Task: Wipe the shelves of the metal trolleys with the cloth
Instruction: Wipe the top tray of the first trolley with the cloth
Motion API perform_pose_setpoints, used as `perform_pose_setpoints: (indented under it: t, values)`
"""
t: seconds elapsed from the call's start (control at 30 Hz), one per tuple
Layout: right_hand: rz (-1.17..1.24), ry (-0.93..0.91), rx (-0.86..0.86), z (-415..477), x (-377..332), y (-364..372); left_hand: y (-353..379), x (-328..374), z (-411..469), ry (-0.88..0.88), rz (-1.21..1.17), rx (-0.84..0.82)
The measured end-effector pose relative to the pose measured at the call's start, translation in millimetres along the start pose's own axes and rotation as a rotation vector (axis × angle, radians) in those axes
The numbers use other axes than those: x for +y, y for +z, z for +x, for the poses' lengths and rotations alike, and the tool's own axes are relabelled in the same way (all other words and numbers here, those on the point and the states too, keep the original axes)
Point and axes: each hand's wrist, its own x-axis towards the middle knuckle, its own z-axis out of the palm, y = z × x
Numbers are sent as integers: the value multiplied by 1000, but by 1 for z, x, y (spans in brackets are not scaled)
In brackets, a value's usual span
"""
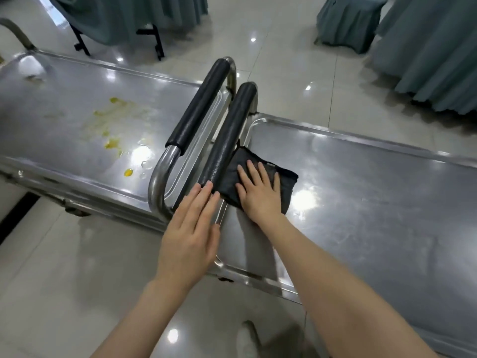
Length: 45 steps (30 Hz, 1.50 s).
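Two steel trolleys stand end to end, their black-padded handles side by side in the middle. On the right trolley's top shelf (374,192) lies a folded black cloth (285,186), close to that trolley's handle (227,135). My right hand (258,192) presses flat on the cloth with straight fingers. My left hand (191,228) is flat too, its fingertips touching the near end of the right trolley's handle. The left trolley's top shelf (64,130) carries yellow stains (112,143) and water drops.
The left trolley's handle (198,107) rises just left of the cloth. Tables draped in grey-green cloth (426,52) stand at the back and right on a glossy tiled floor (77,280). A chair cover (346,24) is behind the trolleys.
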Motion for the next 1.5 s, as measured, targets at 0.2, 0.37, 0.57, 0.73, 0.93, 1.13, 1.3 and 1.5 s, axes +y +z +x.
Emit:
perform_pose_setpoints:
  t: [0.2,0.37,0.57,0.73,0.93,1.13,1.3,1.5]
  values:
    - [6,-429,-29,-126,-36,29,2,0,-4,4,-42,27]
    - [-45,-410,-126,-67,-16,17,4,-2,-2,16,0,42]
    - [-31,3,-48,21,2,-4,11,-5,-3,30,57,92]
    - [-57,-225,-118,-76,-29,19,10,-2,-5,20,67,119]
    - [-99,-337,-60,-196,30,18,9,1,-4,23,65,140]
    - [-207,-72,-149,-286,164,-7,13,-1,-6,20,77,190]
    - [-177,-171,-59,-236,66,8,7,4,-3,7,149,142]
    - [12,-285,-114,-128,-5,14,-2,25,-5,-73,209,42]
